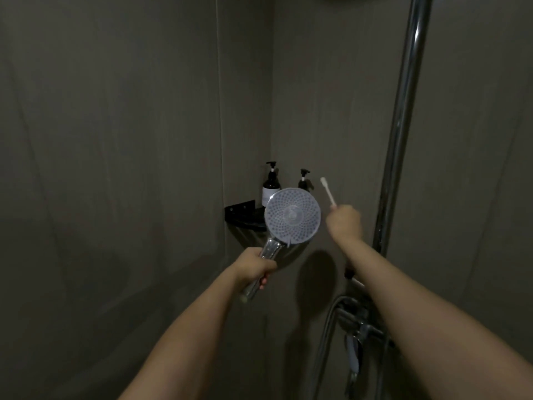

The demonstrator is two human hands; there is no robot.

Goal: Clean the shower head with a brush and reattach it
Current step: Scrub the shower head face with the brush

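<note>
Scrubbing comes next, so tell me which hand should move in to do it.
Right. The right hand grips the brush, bristles up, beside the shower head; the left hand is busy holding its handle, face toward the camera.

Shower head at centre in the left hand, brush at 2 o'clock of it in the right hand, corner shelf with two bottles behind, rail at 3 o'clock, tap at 5 o'clock.

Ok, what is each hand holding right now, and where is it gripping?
The left hand grips the shower head by its chrome handle. The right hand holds the brush by its lower end, bristles up.
</note>
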